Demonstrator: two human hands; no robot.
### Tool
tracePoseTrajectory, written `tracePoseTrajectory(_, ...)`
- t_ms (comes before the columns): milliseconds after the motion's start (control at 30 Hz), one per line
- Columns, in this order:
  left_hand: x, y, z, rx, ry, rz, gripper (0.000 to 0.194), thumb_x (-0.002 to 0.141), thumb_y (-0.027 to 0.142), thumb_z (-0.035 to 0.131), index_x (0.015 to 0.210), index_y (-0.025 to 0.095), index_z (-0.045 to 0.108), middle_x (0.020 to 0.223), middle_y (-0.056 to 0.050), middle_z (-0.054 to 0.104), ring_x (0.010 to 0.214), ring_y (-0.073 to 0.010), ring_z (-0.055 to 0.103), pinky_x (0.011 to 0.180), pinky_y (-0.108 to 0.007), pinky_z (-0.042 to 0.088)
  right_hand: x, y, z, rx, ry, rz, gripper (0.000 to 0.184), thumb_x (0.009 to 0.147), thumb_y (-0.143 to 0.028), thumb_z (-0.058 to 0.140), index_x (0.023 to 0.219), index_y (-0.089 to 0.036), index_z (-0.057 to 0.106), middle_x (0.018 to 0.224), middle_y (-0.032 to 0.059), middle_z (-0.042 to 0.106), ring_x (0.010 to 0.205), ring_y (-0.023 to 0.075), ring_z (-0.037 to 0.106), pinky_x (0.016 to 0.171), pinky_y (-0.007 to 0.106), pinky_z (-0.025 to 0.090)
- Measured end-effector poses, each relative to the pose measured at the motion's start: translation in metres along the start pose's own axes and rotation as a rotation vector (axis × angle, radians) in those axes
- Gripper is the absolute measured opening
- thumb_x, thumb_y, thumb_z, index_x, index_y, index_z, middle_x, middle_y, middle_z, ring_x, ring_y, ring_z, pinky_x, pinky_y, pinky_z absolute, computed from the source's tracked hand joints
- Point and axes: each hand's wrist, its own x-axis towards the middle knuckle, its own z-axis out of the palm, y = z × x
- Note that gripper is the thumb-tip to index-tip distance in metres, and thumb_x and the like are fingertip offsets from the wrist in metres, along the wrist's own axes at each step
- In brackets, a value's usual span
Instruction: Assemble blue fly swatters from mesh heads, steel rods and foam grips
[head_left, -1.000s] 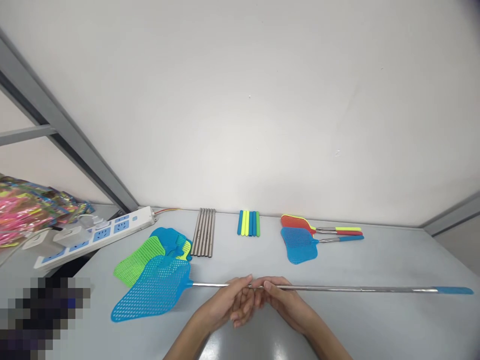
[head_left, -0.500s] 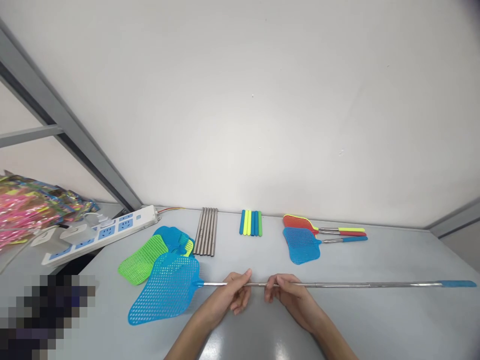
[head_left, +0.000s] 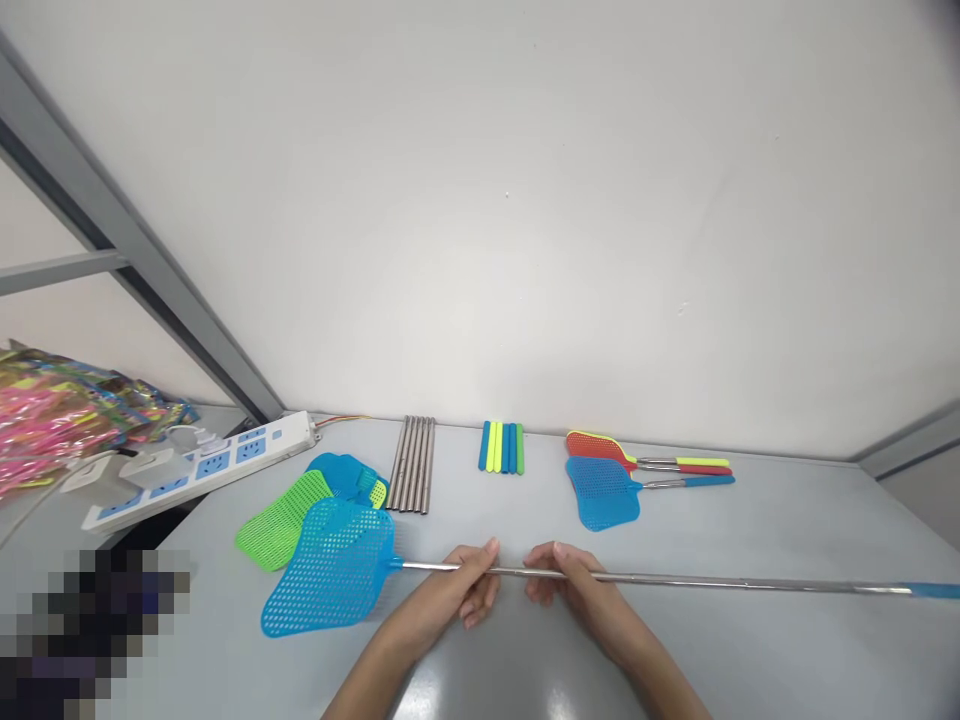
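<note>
A blue fly swatter with a long, extended metal rod lies across both hands, its mesh head at the left and its blue grip at the right edge of view. My left hand is closed round the rod not far from the head, thumb on top. A short way to the right, my right hand also holds the rod between thumb and curled fingers. Behind the held head lie loose swatter heads, a green one and a blue one, with a bit of yellow mesh showing.
Several metal tubes lie side by side near the wall, then a row of coloured grips. Short swatters are stacked at the right. A power strip with plugs and plastic-wrapped packs are at the left.
The rod has tilted, its grip end dropping slightly and sliding right to the frame's edge. The blue head has shifted a little upward. Both hands have moved slightly left.
</note>
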Motion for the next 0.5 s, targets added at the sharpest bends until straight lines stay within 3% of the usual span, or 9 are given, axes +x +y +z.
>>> tracePoseTrajectory(200, -0.0010, -0.0046, -0.0007, 0.163, 0.048, 0.121, 0.048, 0.081, 0.049, 0.023, 0.057, 0.015, 0.048, 0.039, 0.006, 0.033, 0.041, -0.0081, 0.033, 0.048, -0.020, 0.029, -0.0023, 0.0005, -0.0030, -0.168, 0.035, 0.013, 0.054, 0.085, -0.044, 0.022, 0.062, -0.013, 0.061, 0.065, 0.0058, 0.059, 0.062, 0.0148, 0.048, 0.065, 0.029, 0.034)
tracePoseTrajectory(367, -0.0009, -0.0044, -0.0027, 0.169, 0.116, 0.062, 0.048, 0.083, 0.043, 0.015, 0.061, 0.016, 0.047, 0.040, 0.005, 0.034, 0.043, -0.0095, 0.034, 0.051, -0.021, 0.030, -0.0028, 0.0024, -0.0054, -0.171, 0.030, 0.019, 0.056, 0.085, -0.044, 0.020, 0.061, -0.014, 0.060, 0.064, 0.0052, 0.058, 0.063, 0.0155, 0.048, 0.066, 0.029, 0.034)
tracePoseTrajectory(500, 0.0002, -0.0011, -0.0034, 0.135, 0.195, 0.048, 0.044, 0.082, 0.041, 0.020, 0.060, 0.016, 0.049, 0.039, 0.005, 0.034, 0.043, -0.0103, 0.034, 0.050, -0.022, 0.030, -0.0052, -0.0034, -0.0074, -0.178, 0.054, 0.020, 0.055, 0.084, -0.044, 0.021, 0.060, -0.015, 0.060, 0.065, 0.0051, 0.056, 0.067, 0.0163, 0.048, 0.068, 0.030, 0.034)
